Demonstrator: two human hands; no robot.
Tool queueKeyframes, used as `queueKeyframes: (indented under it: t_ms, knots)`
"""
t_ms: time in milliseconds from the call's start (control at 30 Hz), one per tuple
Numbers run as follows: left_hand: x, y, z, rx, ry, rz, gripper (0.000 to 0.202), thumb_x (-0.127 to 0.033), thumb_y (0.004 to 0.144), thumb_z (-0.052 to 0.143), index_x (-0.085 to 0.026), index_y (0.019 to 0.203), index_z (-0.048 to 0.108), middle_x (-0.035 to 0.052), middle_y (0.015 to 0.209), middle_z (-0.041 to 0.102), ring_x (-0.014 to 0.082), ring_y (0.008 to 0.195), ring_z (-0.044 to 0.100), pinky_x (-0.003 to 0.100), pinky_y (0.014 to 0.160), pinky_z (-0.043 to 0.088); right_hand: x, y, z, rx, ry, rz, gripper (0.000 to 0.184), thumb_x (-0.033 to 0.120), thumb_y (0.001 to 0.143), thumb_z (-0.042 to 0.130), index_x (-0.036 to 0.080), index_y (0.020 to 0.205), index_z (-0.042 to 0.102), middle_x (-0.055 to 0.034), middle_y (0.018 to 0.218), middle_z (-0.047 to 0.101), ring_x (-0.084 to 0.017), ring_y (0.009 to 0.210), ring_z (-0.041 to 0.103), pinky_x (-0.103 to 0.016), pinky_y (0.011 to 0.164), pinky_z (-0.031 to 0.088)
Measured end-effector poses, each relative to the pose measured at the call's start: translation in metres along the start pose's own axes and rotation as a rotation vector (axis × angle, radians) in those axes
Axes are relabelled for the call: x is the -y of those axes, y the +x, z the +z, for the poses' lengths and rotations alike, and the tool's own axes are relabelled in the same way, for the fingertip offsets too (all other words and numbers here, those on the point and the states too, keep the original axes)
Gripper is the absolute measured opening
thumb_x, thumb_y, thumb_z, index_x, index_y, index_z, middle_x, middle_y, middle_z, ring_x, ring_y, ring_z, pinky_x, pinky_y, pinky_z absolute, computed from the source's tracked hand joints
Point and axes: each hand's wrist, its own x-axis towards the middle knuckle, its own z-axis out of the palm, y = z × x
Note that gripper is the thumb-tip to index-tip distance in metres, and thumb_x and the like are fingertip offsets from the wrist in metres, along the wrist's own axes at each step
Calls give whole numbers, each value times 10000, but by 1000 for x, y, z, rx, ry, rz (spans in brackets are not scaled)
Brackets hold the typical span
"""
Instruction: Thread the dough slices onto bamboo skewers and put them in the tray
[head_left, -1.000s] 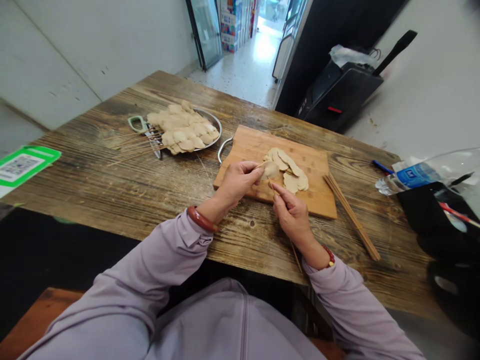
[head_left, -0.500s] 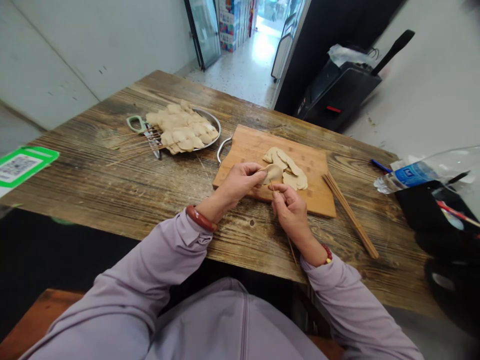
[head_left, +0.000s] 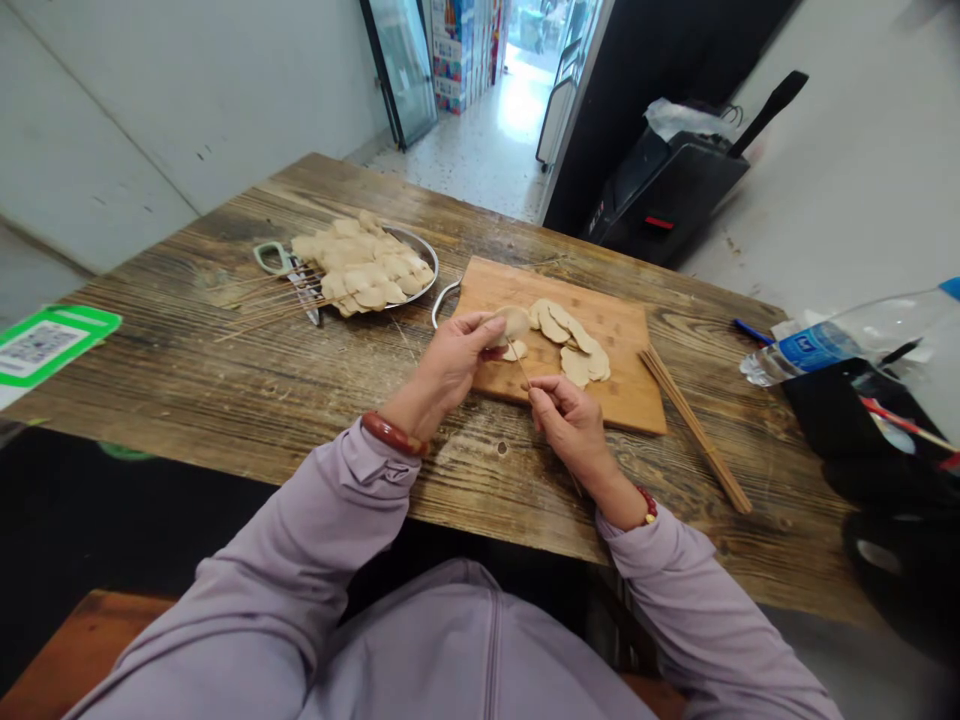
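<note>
Between the thumb and fingers of my left hand point(head_left: 459, 362) is a thin, round beige slice point(head_left: 514, 324), held above the cutting board point(head_left: 495, 280). My right hand point(head_left: 574, 425) pinches a thin wooden skewer point(head_left: 520, 367), whose upper end meets the slice; whether it pierces the slice I cannot tell. Several loose slices point(head_left: 577, 340) lie overlapping on the board, and another slice point(head_left: 516, 350) rests just below the held one. To the left, a metal plate point(head_left: 429, 262) bears a heap of skewered slices point(head_left: 364, 262), their sticks pointing left.
Green-handled scissors point(head_left: 271, 258) lie partly under the skewers. A bundle of wooden skewers point(head_left: 697, 430) rests right of the board. Farther right are a plastic bottle point(head_left: 814, 345) and a black holder point(head_left: 832, 400). A green-framed code card point(head_left: 56, 345) sits at the table's left edge.
Both hands have shifted slightly left, with the slice and skewer. My right hand now grips the skewer farther below the slice. A separate slice shows on the board under my left hand.
</note>
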Motion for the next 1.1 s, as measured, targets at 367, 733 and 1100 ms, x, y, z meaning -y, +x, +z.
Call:
queueKeyframes:
  t_ms: [367, 733, 1100]
  knots:
    - [-2, 2, -1, -67, 63, 66, 417, -515, 645, 919, -147, 722, 737, 33, 702, 712, 106, 627, 609, 238, 634, 501, 6, -4, -3, 1, -155, -72, 240, 368, 966, 568, 201, 945, 739, 7, 611, 611, -169, 621, 623, -269, 553, 449]
    - [6, -6, 7, 4, 122, 33, 400, -508, 675, 895, -139, 779, 782, 60, 771, 749, 131, 682, 641, 260, 663, 515, 7, -3, -3, -38, -182, -83, 244, 377, 968, 560, 207, 920, 728, 21, 605, 585, -149, 569, 559, -269, 545, 420]
    - [11, -17, 18, 107, 119, -20, 384, -498, 676, 882, -138, 725, 759, 41, 687, 701, 115, 621, 589, 239, 608, 461, 1, -2, -3, -71, -138, -62, 229, 395, 990, 571, 215, 938, 702, -10, 690, 658, -163, 631, 617, -264, 552, 450]
